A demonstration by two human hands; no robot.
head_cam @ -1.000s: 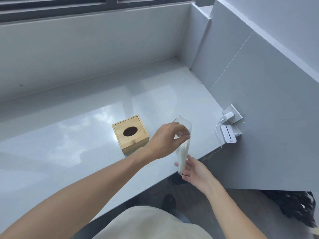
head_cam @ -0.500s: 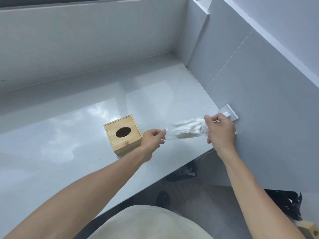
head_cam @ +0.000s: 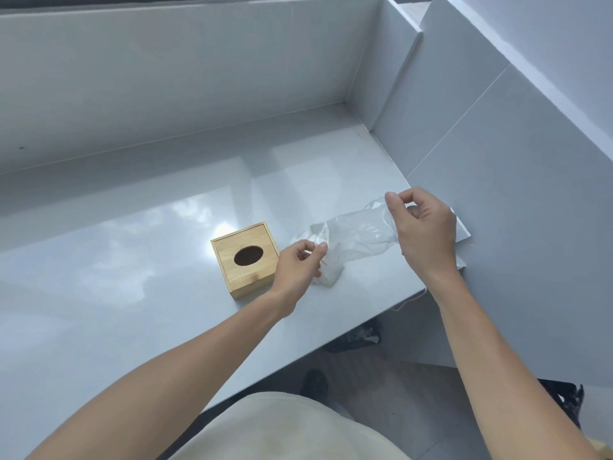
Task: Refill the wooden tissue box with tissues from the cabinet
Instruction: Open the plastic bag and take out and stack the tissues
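The wooden tissue box (head_cam: 246, 259) stands on the grey countertop (head_cam: 132, 293), its oval opening facing up and dark inside. Just to its right the left hand (head_cam: 298, 265) pinches one end of a clear plastic wrapper (head_cam: 356, 234) – the right hand (head_cam: 426, 232) is closed on the other end, held higher. A white tissue pack (head_cam: 331, 267) sits at the wrapper's lower end, near the countertop.

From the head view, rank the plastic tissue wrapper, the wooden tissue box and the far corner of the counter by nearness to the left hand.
1. Plastic tissue wrapper: pinched in the left hand, stretching right to the right hand.
2. Wooden tissue box: just left of that hand.
3. Far corner of the counter: up and to the right, by the walls.
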